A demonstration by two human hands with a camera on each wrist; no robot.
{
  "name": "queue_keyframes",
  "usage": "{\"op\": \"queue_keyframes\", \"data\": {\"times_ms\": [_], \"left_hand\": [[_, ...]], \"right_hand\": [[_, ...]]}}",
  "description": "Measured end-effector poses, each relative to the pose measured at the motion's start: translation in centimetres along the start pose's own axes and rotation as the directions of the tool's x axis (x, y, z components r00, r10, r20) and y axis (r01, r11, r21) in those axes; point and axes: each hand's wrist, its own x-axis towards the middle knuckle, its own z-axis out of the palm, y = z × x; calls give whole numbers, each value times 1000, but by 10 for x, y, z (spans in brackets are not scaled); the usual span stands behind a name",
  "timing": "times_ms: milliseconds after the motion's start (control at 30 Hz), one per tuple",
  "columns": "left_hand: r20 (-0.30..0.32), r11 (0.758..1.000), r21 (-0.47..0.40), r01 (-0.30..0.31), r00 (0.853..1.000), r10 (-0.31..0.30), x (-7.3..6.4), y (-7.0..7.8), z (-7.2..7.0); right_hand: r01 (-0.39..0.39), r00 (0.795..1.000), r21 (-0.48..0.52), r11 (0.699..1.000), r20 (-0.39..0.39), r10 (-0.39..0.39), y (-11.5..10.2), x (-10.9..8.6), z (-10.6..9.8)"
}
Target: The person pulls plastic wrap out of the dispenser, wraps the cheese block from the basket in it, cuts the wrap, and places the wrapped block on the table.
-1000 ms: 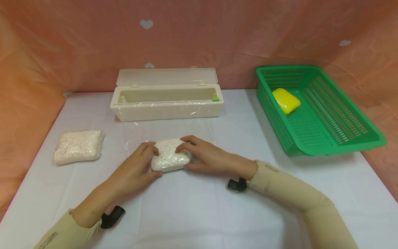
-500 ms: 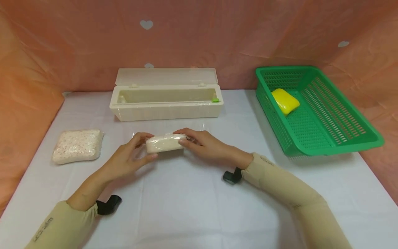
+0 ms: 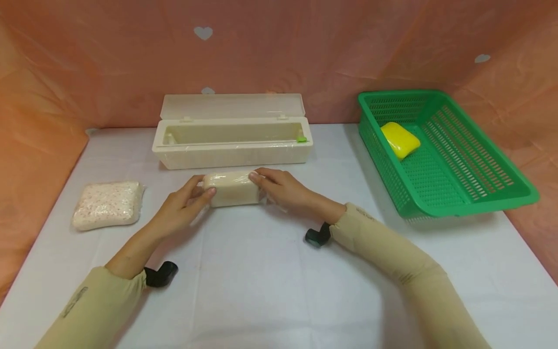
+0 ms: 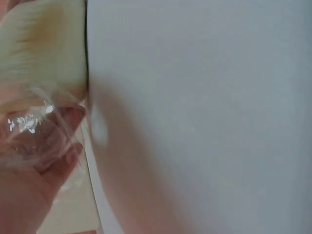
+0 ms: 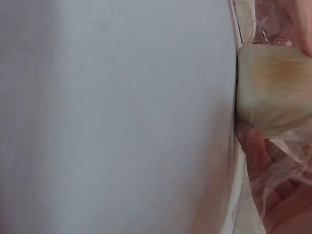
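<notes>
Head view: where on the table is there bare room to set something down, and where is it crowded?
Bare table lies between the left sleeve and right sleeve, and between the right sleeve and green basket. It is crowded in front of the white box, where the left hand and right hand hold the wrapped block.

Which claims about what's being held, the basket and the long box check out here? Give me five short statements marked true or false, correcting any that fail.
1. The left hand and the right hand both hold the clear-wrapped block. True.
2. A yellow package is inside the green basket. True.
3. The basket holds two packages. False: only the yellow one shows inside; a pink-flecked package lies on the white cloth.
4. The long white box stands beyond the hands in the head view. True.
5. That box is closed. False: its lid stands open at the back.
</notes>
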Motion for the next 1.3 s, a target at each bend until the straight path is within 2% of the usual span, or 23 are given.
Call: {"op": "queue_keyframes", "data": {"times_ms": [133,233,333,467,633,867,1300], "left_hand": [[7,999,20,34,999,-35,6,5,-1],[10,998,36,54,998,-54,11,8,-3],[3,996,46,79,997,-79,16,10,-6],[-2,992,54,117,993,-117,23,13,-9],[21,983,64,172,985,-174,30,16,-11],[30,977,59,203,978,-205,41,16,-13],[62,941,-26,337,940,-335,54,17,-17]], "right_hand": [[-72,997,106,992,-8,73,1,2,-2],[-54,998,129,990,-13,56,2,0,-3],[-1,1000,140,990,-24,4,5,0,-4],[28,998,160,987,-68,-17,6,1,-5],[-2,995,183,983,-95,20,6,6,-7],[-58,994,221,974,-81,78,3,18,-10],[-159,976,307,938,-97,197,1,29,-14]]}}
